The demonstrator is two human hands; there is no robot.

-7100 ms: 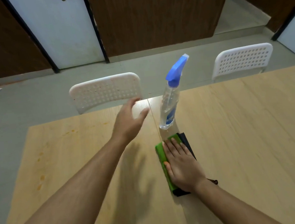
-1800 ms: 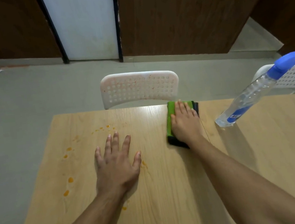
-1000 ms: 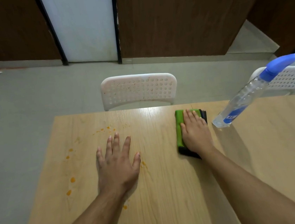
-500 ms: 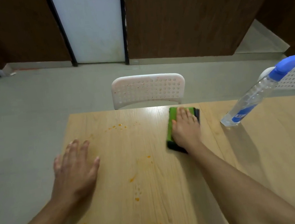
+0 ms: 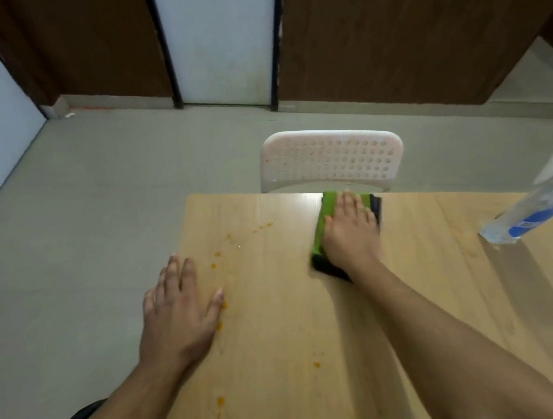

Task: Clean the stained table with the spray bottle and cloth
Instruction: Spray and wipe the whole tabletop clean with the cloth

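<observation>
right hand (image 5: 350, 235): fingers (image 5: 348, 203) straight and close together, pressed flat on the green cloth (image 5: 326, 217) at centre right of the frame, near the far edge of the table (image 5: 284, 346). dark layer visible under the cloth at its right and lower edges. forearm running down to the lower right.

left hand (image 5: 176, 313): fingers straight, slightly spread, palm down flat at the left edge of the table, left of centre in the frame; holding nothing. thumb tip touching an orange stain (image 5: 223, 305).

further orange stains scattered across the table between the hands and toward the lower centre, some small and blurred.

spray bottle (image 5: 536, 207): clear, blue label, standing on the table at the right edge of the frame, well apart from the cloth; top cut off by the frame.

white perforated chair (image 5: 331, 160) just behind the far table edge, above the cloth. second white chair partly visible at far right. white door (image 5: 217, 37) between dark wood panels at top centre.
</observation>
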